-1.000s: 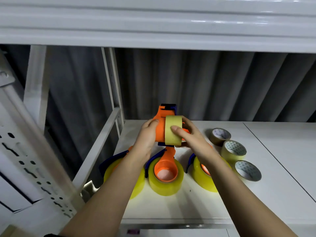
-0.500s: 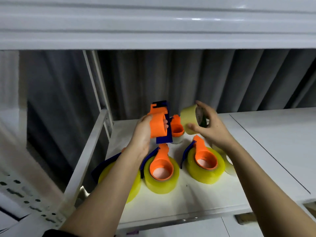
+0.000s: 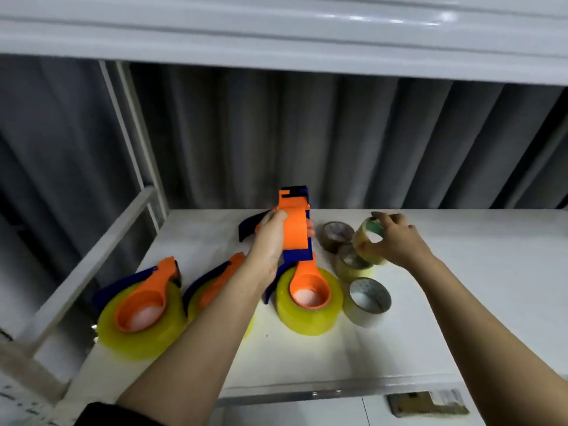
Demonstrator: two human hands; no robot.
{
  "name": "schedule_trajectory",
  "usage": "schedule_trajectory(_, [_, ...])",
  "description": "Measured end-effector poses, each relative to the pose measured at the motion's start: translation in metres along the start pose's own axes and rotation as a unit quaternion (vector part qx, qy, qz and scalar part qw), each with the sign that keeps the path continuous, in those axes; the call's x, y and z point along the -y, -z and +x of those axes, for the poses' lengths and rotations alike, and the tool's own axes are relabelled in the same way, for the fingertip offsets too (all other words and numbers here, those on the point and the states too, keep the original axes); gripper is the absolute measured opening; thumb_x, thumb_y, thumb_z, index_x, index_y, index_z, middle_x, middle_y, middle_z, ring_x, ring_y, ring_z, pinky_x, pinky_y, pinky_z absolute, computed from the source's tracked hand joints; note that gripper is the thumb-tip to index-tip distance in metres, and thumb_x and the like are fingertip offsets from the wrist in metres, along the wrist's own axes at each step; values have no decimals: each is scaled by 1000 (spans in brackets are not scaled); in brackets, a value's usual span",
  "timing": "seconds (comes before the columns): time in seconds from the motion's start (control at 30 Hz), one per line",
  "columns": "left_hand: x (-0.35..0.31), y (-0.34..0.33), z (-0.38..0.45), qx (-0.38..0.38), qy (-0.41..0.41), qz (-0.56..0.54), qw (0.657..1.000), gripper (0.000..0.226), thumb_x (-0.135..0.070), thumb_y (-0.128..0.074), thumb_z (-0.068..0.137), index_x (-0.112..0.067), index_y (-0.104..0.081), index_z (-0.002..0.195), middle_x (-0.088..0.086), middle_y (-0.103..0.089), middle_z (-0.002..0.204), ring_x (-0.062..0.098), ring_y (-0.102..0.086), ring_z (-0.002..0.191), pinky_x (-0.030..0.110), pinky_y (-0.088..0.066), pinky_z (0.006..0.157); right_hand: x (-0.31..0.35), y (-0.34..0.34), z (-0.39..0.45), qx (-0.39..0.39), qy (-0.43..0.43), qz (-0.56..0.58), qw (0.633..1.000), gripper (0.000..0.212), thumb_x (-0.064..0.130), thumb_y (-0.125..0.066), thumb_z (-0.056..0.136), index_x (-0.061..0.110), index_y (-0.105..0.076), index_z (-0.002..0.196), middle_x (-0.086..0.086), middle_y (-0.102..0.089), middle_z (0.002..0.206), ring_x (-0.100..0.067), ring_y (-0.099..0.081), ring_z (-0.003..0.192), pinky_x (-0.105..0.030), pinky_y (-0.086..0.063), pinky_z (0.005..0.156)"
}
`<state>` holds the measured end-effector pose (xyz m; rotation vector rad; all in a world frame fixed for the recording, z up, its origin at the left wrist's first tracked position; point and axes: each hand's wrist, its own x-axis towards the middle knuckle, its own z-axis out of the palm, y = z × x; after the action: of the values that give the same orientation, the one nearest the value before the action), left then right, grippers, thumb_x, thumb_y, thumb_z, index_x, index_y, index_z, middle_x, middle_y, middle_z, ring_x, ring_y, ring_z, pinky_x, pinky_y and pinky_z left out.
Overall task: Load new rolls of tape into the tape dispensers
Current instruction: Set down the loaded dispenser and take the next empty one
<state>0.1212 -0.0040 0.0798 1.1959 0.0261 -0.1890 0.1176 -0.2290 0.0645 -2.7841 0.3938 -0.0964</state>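
Note:
My left hand (image 3: pixel 272 241) grips an orange and blue tape dispenser (image 3: pixel 294 229), held upright above the white shelf (image 3: pixel 461 302) with no roll on it. My right hand (image 3: pixel 396 241) holds a thin yellowish tape roll (image 3: pixel 365 241) by its rim, tilted, just over another thin roll (image 3: pixel 352 265) lying on the shelf. Two more thin rolls lie flat, one behind (image 3: pixel 336 238) and one in front (image 3: pixel 370 298). Three loaded dispensers with thick yellow rolls lie on the shelf: left (image 3: pixel 141 315), middle (image 3: pixel 212 287) partly behind my left arm, right (image 3: pixel 309 298).
An upper shelf (image 3: pixel 276 35) hangs low overhead. A white side rail (image 3: pixel 101 250) and upright post (image 3: pixel 132 130) bound the shelf on the left. Grey corrugated wall (image 3: pixel 338 142) stands behind. A brown object (image 3: pixel 427 407) lies below the shelf's front edge.
My right hand has carried the thin roll away from the dispenser, rightward and down to the thin rolls on the shelf. The left hand still holds the dispenser upright.

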Motion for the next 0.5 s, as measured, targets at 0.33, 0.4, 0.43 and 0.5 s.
schedule_trajectory(0.33, [29, -53, -1, -41, -8, 4, 999, 24, -14, -36, 99, -13, -58, 90, 1, -71, 59, 13, -68, 54, 29, -55, 63, -71, -5, 5, 180, -20, -128, 975, 85, 36, -75, 74, 31, -27, 145, -5, -34, 140, -32, -38, 127, -38, -45, 93])
schedule_trajectory(0.4, [32, -56, 0, -43, -2, 8, 999, 21, -16, -37, 99, -14, -57, 93, 0, -71, 59, 12, -68, 53, 29, -55, 62, -75, -11, 2, 200, -18, -150, 968, 86, 37, -75, 74, 30, -27, 144, -5, -33, 140, -33, -39, 127, -37, -43, 93])
schedule_trajectory(0.43, [33, -56, 0, -46, 0, 13, 999, 20, -16, -37, 99, -15, -56, 93, -1, -71, 59, 11, -68, 53, 29, -55, 64, -77, -13, 1, 205, -18, -155, 966, 87, 38, -75, 73, 29, -27, 144, -5, -33, 139, -33, -39, 127, -37, -43, 93])
schedule_trajectory(0.5, [35, -57, 3, -41, 4, 23, 999, 20, -17, -37, 99, -15, -57, 94, 0, -72, 61, 12, -69, 55, 30, -55, 66, -81, -17, -2, 208, -18, -158, 965, 86, 38, -75, 73, 28, -27, 144, -6, -34, 138, -34, -40, 125, -37, -44, 92])
